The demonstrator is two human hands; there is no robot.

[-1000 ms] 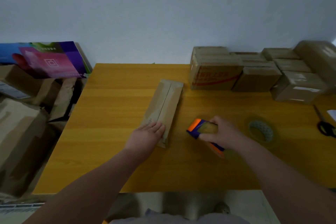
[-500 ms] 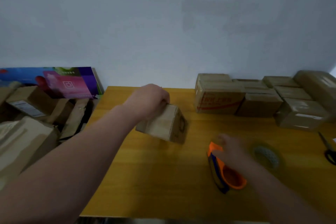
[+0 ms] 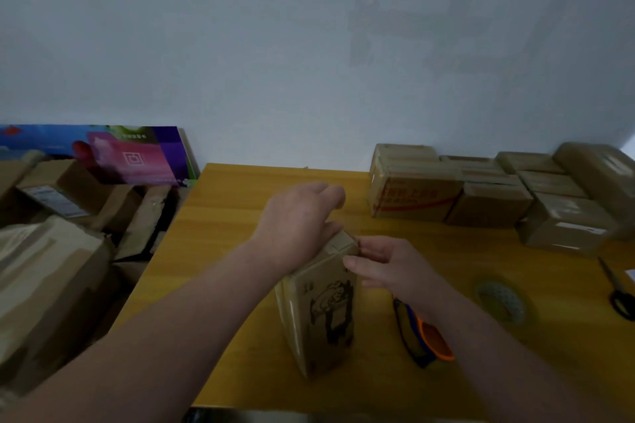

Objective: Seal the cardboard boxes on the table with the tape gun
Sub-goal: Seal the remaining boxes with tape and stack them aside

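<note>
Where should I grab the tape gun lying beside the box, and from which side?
Likely its orange near end, from above with the right hand: the tape gun lies flat, right of the upright box, that end toward you.
</note>
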